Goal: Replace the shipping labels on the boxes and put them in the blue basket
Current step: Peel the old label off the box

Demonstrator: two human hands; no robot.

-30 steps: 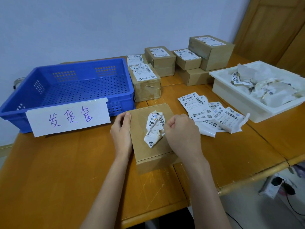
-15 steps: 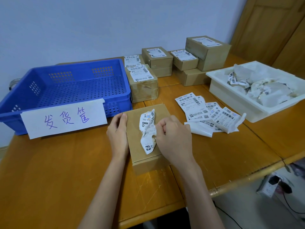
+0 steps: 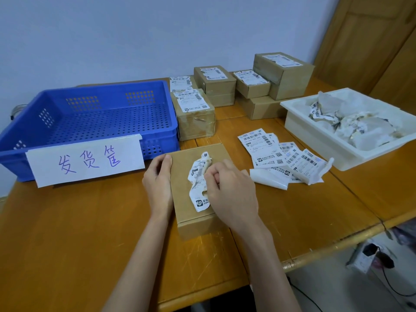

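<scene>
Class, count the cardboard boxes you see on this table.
7: one under the hands, one beside the blue basket, five clustered behind. More may be hidden.

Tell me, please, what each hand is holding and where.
The right hand pinches the crumpled old label at its right edge; the left hand steadies the box along its left side.

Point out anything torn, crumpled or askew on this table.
The old label on the front box is crumpled, half peeled, pinched by the right hand. One fresh label's corner curls up.
</scene>
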